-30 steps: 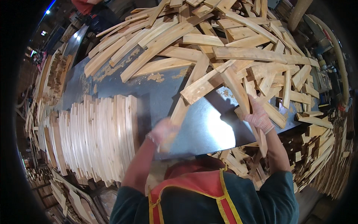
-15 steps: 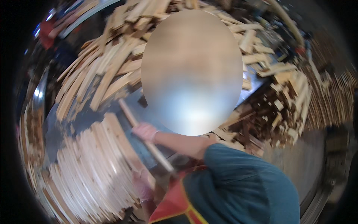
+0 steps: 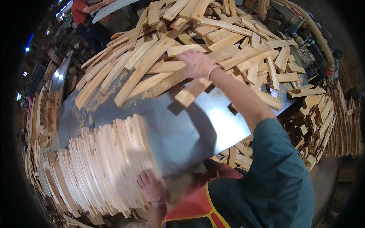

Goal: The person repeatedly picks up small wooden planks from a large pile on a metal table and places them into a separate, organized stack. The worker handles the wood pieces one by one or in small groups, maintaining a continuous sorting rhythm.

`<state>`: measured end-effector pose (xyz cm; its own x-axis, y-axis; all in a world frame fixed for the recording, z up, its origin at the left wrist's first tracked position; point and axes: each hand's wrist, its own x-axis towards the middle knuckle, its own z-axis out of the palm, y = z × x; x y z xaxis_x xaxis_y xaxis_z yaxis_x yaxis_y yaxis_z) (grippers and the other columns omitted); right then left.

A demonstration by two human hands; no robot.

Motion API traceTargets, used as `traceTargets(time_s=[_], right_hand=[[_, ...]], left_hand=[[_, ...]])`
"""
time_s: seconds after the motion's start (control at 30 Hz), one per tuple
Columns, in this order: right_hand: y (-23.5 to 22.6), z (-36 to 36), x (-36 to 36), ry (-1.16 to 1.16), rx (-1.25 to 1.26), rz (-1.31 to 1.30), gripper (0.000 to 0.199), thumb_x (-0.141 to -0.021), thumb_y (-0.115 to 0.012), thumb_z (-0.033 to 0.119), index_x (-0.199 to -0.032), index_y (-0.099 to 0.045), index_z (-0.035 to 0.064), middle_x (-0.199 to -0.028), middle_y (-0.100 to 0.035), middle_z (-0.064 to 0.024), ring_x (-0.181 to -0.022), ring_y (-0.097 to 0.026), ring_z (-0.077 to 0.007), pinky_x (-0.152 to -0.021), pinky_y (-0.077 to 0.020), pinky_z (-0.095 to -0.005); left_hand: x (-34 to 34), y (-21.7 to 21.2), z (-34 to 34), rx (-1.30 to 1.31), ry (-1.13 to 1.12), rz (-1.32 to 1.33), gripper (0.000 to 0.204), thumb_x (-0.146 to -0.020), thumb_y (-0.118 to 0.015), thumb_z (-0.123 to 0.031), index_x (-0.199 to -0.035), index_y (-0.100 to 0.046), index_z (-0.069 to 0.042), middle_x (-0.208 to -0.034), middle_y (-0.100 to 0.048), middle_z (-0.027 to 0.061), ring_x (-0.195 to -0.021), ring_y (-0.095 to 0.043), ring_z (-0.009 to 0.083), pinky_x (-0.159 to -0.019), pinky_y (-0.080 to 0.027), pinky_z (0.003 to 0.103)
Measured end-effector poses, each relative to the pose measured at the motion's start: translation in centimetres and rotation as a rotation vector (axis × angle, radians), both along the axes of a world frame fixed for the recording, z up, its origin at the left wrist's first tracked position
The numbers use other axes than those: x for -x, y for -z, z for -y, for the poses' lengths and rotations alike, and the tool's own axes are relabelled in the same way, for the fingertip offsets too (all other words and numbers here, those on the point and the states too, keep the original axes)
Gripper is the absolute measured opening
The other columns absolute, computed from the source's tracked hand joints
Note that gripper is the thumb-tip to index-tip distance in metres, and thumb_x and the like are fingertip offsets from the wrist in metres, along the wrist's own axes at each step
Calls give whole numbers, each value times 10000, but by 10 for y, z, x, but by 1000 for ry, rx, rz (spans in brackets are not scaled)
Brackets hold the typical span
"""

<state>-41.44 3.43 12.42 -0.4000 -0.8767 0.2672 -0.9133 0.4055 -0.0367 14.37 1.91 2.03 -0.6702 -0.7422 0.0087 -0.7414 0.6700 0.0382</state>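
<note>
A big loose pile of pale wooden slats covers the far half of a sheet-metal table. My right hand reaches out over it and grips one short slat, whose near end hangs just above the bare metal. A tight row of slats standing on edge fills the near left of the table. My left hand lies flat against the near end of that row, fingers spread, holding nothing.
Another person in a red top works at the far left. A ribbed dust hose curves along the far right. Heaps of offcuts lie right of the table, and more stacked slats line the left.
My right arm has stretched forward from the table's near edge onto the pile and closed on a slat. My left hand has dropped to the end of the standing row. The view swung in between.
</note>
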Motion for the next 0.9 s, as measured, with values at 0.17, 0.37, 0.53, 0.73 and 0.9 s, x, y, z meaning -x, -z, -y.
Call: traceTargets(time_s=[0.17,0.37,0.53,0.73,0.9], right_hand=[[-19,-43,80,285,-664,316,1008,-623,-739,738,-1437,-589,161,-1417,-623,-165,-1285,-601,-390,-1057,-504,-472],[-17,-81,-18,22,-718,327,688,-709,-801,537,-1246,-695,120,-1086,-731,-184,-1031,-727,-354,-826,-592,-465],[61,-181,-74,265,-525,283,451,-819,-721,248,-1243,-684,99,-1184,-709,-122,-1187,-650,-291,-983,-518,-463],[37,-252,-130,480,-34,389,634,-729,-783,334,-1280,-608,74,-1182,-654,-162,-1109,-645,-360,-976,-494,-493],[56,-346,-168,1049,421,550,855,-790,-839,317,-1510,-460,52,-1436,-596,-217,-1329,-593,-320,-1109,-484,-408]], left_hand=[[-1,22,1,61,-8,-2,679,-815,-749,-307,-1417,-522,-88,-1463,-485,177,-1430,-396,427,-1198,-322,559],[-18,51,13,193,2,15,638,-875,-705,-365,-1423,-511,-101,-1474,-483,174,-1413,-427,417,-1167,-366,556],[11,22,3,90,-47,160,708,-861,-686,-435,-1464,-504,-111,-1486,-495,183,-1411,-441,405,-1170,-367,553],[-16,71,21,248,25,-45,759,-807,-704,-444,-1485,-529,-152,-1511,-507,146,-1409,-452,404,-1212,-328,541],[-10,67,9,198,9,-64,808,-792,-715,-474,-1509,-509,-163,-1532,-494,143,-1417,-446,397,-1219,-316,538]])
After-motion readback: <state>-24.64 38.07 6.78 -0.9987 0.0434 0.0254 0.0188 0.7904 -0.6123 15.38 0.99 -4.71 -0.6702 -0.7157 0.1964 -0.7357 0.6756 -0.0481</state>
